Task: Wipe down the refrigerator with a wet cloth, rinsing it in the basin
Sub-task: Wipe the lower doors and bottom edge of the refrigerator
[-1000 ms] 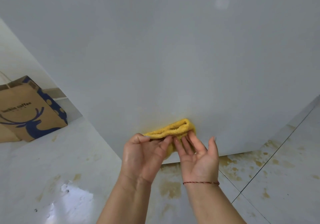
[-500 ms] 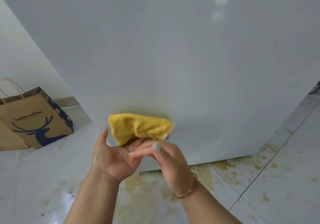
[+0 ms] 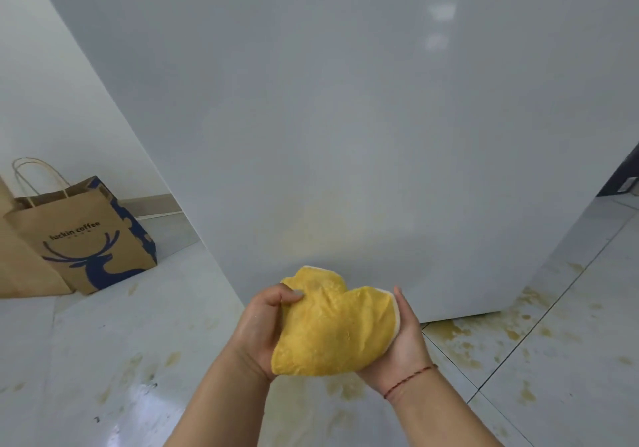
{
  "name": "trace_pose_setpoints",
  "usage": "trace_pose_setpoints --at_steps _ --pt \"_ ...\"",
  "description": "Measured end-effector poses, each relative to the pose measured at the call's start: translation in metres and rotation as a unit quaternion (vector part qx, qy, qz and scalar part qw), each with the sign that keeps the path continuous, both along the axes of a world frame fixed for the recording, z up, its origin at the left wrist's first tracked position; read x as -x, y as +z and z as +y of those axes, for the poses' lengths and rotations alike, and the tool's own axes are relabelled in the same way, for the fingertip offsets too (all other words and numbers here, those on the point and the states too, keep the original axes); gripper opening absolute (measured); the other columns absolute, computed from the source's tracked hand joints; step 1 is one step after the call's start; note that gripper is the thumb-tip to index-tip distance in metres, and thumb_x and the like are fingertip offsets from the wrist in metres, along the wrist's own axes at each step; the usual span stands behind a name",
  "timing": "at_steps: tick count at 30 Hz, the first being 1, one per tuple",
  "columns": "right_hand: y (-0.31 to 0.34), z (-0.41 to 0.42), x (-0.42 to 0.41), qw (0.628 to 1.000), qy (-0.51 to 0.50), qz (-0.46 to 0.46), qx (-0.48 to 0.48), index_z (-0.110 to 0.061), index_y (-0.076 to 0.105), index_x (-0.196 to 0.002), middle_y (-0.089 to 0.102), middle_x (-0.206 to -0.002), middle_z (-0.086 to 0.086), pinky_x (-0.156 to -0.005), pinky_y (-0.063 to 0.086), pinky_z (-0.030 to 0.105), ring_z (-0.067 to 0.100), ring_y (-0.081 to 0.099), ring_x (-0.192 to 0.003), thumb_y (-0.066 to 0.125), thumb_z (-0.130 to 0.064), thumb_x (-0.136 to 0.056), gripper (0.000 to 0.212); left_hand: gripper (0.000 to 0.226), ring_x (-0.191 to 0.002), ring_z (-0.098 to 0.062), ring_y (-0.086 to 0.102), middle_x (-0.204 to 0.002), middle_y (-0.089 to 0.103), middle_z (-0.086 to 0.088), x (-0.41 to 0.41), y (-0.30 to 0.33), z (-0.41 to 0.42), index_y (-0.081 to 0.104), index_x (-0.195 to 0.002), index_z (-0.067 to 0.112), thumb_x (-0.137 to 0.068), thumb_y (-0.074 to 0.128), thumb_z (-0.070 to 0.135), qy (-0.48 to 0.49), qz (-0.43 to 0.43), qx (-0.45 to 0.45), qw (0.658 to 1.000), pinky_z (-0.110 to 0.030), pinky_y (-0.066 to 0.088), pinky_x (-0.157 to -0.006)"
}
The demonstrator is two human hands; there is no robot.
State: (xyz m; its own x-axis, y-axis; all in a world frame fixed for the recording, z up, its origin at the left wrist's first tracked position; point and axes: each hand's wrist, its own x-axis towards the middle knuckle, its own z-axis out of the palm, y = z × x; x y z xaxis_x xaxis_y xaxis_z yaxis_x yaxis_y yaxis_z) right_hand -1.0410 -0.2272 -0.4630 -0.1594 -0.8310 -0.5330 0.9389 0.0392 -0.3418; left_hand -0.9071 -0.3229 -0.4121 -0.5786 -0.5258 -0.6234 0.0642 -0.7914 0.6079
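The white refrigerator [image 3: 345, 118] side fills most of the view, with a faint yellowish smear low down. A yellow cloth [image 3: 335, 329] is spread between both hands, just in front of the refrigerator's lower part and off its surface. My left hand [image 3: 259, 329] grips the cloth's left edge, thumb curled over the top. My right hand [image 3: 404, 339] cups the cloth's right side from beneath, its fingers curled up along the white edge. A red string circles the right wrist. No basin is in view.
A brown paper bag [image 3: 86, 235] with a blue deer print stands on the floor at the left, by the wall. The pale floor tiles [image 3: 518, 360] carry yellow-brown stains around the refrigerator's base and under my arms.
The cloth has come off the refrigerator's low edge and been unfolded. Both hands have shifted right and now hold it spread out flat between them.
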Motion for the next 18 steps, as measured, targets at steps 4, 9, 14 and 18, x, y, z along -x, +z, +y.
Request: trace_pose_setpoints --at_steps 4,9,14,18 --pt "0.007 0.003 0.015 0.999 0.016 0.028 0.012 -0.005 0.073 -0.103 0.068 -0.111 0.022 -0.098 0.044 0.048 0.036 0.067 -0.100 0.047 -0.043 -0.092 0.048 0.027 -0.076 -0.037 0.069 -0.089 0.071 -0.024 0.004 0.005 -0.002 0.066 -0.100 -0.005 -0.082 0.047 0.001 -0.045 -0.109 0.089 0.989 -0.043 0.055 -0.072" --pt "0.001 0.002 0.014 0.995 0.004 0.086 -0.052 -0.003 0.066 -0.107 0.068 -0.107 0.023 -0.090 0.052 0.045 0.035 0.067 -0.095 0.046 -0.021 -0.093 0.031 0.036 -0.090 -0.031 0.068 -0.099 0.068 -0.015 0.016 -0.004 0.006 0.057 -0.111 0.008 -0.080 0.047 -0.008 -0.062 -0.241 0.304 0.920 -0.049 0.058 -0.079" --pt "0.007 0.012 0.000 0.997 -0.031 0.056 -0.051 -0.010 0.069 -0.106 0.069 -0.110 0.019 -0.098 0.047 0.046 0.033 0.066 -0.102 0.039 -0.055 -0.096 0.055 0.038 -0.112 -0.023 0.063 -0.116 0.068 -0.010 0.054 -0.023 0.048 0.062 -0.118 0.005 -0.092 0.051 0.031 -0.151 -0.046 0.210 0.965 -0.044 0.045 -0.103" --pt "-0.011 0.020 0.015 0.988 -0.092 0.056 -0.112 -0.015 0.069 -0.112 0.073 -0.104 0.012 -0.084 0.053 0.039 0.029 0.069 -0.096 0.048 -0.058 -0.092 0.051 0.084 -0.133 -0.012 0.046 -0.141 0.053 0.006 0.072 -0.035 0.058 0.058 -0.133 0.023 -0.075 0.044 0.082 -0.235 -0.042 0.169 0.956 -0.037 0.029 -0.117"
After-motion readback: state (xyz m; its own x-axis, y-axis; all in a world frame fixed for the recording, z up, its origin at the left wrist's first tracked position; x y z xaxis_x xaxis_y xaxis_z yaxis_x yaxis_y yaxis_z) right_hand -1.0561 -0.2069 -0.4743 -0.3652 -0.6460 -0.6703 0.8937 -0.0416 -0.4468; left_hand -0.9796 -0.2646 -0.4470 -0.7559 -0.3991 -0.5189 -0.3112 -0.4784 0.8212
